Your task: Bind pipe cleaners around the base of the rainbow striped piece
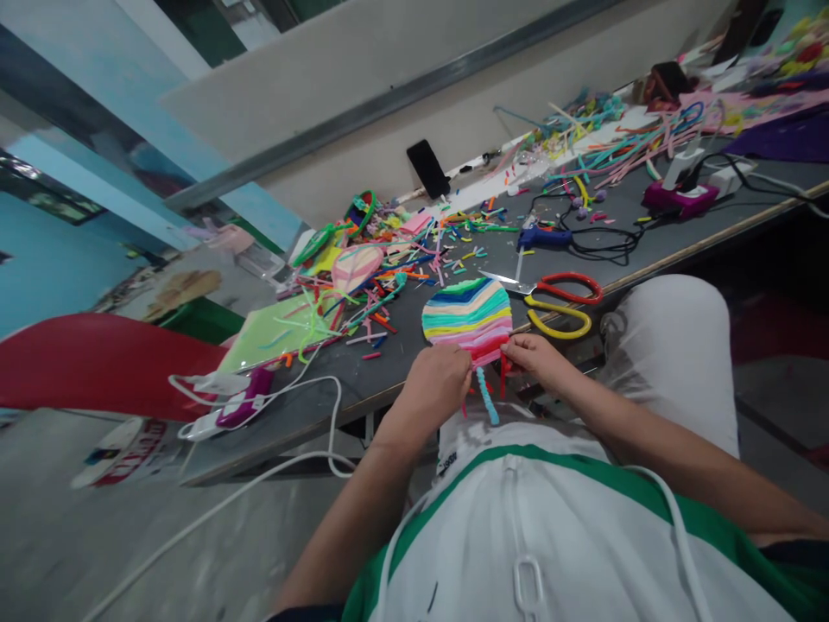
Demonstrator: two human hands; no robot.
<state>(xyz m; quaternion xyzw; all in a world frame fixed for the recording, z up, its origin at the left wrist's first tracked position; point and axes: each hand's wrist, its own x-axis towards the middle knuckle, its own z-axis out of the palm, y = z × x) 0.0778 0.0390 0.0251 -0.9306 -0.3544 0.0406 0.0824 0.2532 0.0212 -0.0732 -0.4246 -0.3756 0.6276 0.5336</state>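
A round craft piece (467,313) made of striped pipe cleaners in teal, yellow, pink and red lies at the near edge of the grey table (654,242). My left hand (435,386) and my right hand (532,356) are both closed, pinching a red pipe cleaner (487,351) along the piece's lower edge. A light blue pipe cleaner (487,397) hangs down between my hands. Red and yellow scissors (555,302) lie just to the right of the piece.
Cut pipe-cleaner scraps (414,259) litter the table. A blue glue gun (542,237) with a black cord, a black phone (428,168) leaning on the wall, a purple glue gun (243,406) with white cable at left, a red chair (97,363).
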